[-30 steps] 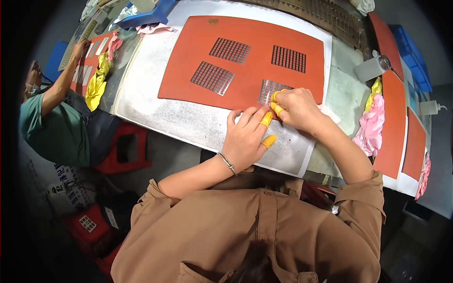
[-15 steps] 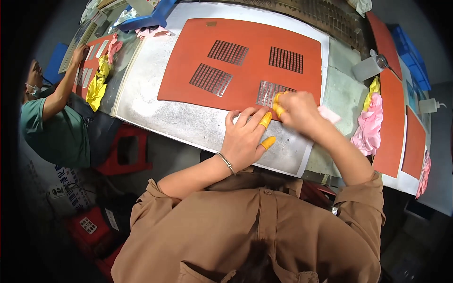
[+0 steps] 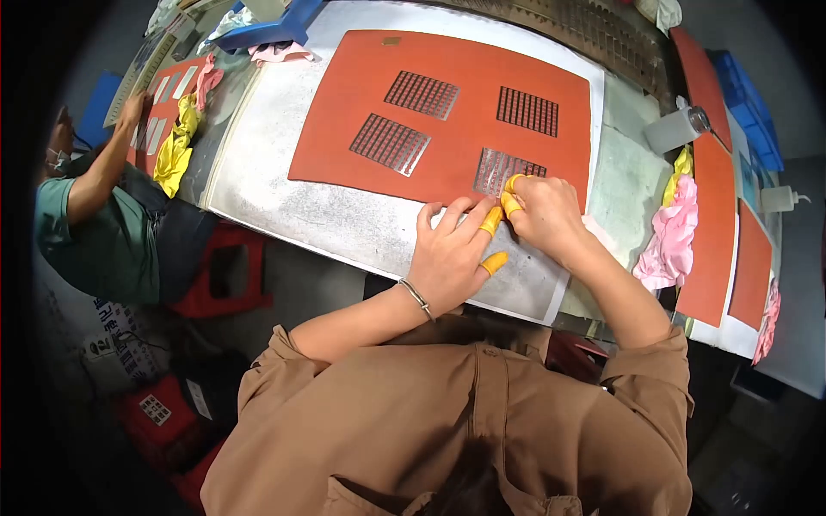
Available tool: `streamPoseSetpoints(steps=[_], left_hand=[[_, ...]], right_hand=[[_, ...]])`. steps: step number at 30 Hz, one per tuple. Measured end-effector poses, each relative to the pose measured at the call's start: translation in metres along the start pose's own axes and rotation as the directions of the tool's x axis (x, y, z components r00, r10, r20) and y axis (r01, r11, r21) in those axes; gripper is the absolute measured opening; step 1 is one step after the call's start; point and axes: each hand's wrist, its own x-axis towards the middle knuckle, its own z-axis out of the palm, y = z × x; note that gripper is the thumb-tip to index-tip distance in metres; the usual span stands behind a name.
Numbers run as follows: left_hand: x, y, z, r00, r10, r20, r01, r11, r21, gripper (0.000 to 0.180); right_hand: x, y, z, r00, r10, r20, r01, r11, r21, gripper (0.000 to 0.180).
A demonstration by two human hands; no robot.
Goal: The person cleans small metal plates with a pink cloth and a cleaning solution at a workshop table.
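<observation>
The metal plate point(image 3: 490, 172) I have in hand lies at the near edge of the orange mat point(image 3: 525, 60), tilted a little, its lower right corner hidden under fingers. I take the step to be close fingertip work along that near edge; the next move, I judge, calls for a steady left hand and small, light pressure from the right, so the sheet neither bends nor slides. It looks thin and flat, cut in tight rows of small openings — bright silver toward its left, darker along the far edge. My right hand point(image 3: 551, 215) is curled over it, thumb and finger drawn together in yellow covers; whether they pinch the plate or something small, I cannot tell. My left hand point(image 3: 452, 258) lies just beside it, palm down, fingers loosely spread and gripping nothing I can see, fingertips at the mat's edge. Farther out on the mat sit three similar plates: the lower left one point(image 3: 389, 144), the upper left one point(image 3: 422, 95) and the far right one point(image 3: 527, 111) — all well apart from my hands. Beyond lies a crumpled pink cloth point(image 3: 667, 236).
</observation>
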Motion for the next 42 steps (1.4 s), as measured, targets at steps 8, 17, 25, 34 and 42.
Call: streamPoseSetpoints(steps=[8, 17, 25, 34, 42], left_hand=[[0.001, -0.002, 0.002, 1.0, -0.004, -0.001, 0.004, 1.0, -0.015, 0.049], [0.002, -0.002, 0.001, 1.0, -0.009, 0.02, 0.01, 0.999, -0.046, 0.045], [0.002, -0.002, -0.001, 0.998, -0.022, 0.066, 0.023, 1.0, -0.015, 0.05], [0.001, -0.002, 0.001, 1.0, -0.016, 0.024, 0.017, 0.999, -0.034, 0.045], [0.005, 0.001, -0.002, 1.0, 0.006, 0.022, -0.006, 1.0, -0.021, 0.043]], right_hand=[[-0.004, -0.002, 0.007, 0.994, 0.033, -0.107, -0.034, 0.999, -0.012, 0.014], [-0.009, -0.004, 0.006, 0.993, 0.045, -0.106, -0.048, 0.999, -0.023, 0.013], [-0.007, -0.006, 0.006, 0.991, 0.053, -0.12, -0.059, 0.997, -0.049, 0.012], [0.004, 0.006, -0.002, 0.997, -0.07, -0.041, 0.065, 0.991, -0.113, 0.01], [0.018, 0.029, -0.004, 0.969, -0.233, -0.084, 0.231, 0.972, -0.036, 0.01]])
